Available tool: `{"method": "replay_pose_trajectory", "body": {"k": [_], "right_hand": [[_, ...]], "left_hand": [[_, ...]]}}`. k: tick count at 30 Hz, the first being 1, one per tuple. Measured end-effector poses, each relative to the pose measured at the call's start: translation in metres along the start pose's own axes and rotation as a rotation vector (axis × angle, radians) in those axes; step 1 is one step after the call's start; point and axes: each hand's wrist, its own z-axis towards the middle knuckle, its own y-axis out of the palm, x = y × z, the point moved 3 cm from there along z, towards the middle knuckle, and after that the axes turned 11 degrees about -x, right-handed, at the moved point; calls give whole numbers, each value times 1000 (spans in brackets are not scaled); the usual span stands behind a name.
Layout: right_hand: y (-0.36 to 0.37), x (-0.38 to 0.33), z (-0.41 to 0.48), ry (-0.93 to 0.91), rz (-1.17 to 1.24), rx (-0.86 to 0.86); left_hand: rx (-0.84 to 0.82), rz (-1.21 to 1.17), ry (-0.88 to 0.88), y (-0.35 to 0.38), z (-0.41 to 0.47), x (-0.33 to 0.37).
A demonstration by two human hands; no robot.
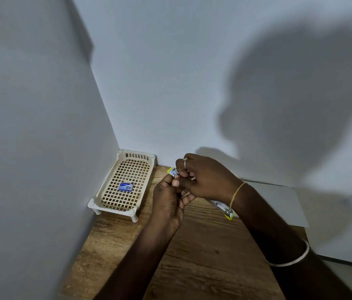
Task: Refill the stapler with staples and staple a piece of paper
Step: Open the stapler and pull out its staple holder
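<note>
Wooden table (203, 256), cream basket (105, 191), white paper (278, 202)

White walls (170, 72) — wooden table (203, 245) (corner)

The table (203, 245) is wood, or wood-look, with a brown streaked grain and a matt finish. The basket (105, 197) in the corner is cream plastic, smooth, with a moulded grid floor. In it lies a small staple box (126, 187) of printed blue card. The stapler (224, 210), held between the left hand (168, 202) and right hand (205, 179), shows bright, shiny metal with yellow plastic ends. The paper (278, 202) is a plain matt white sheet. The walls (170, 83) look smooth, matt and pale.
</note>
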Motion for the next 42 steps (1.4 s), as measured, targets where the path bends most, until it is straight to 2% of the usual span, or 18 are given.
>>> {"method": "replay_pose_trajectory", "body": {"k": [10, 16, 23, 30, 33, 38, 42], "right_hand": [[1, 7, -18, -49, 186, 231], [-2, 8, -23, 61, 440, 255], [-5, 11, -25, 128, 512, 260], [-2, 14, -24, 194, 807, 312], [-2, 8, -21, 138, 730, 282], [-7, 2, -20, 74, 268, 279], [-6, -1, -20, 8, 153, 266]], "left_hand": [[-22, -17, 2, 8, 0, 3], [-10, -21, 9, 13, 2, 3], [-4, -43, 25, 14, 1, 3], [15, -24, 46, 13, 3, 5], [7, -4, 60, 13, 4, 8], [18, -16, 54, 9, 8, 13], [21, -17, 45, 3, 8, 16]]}}
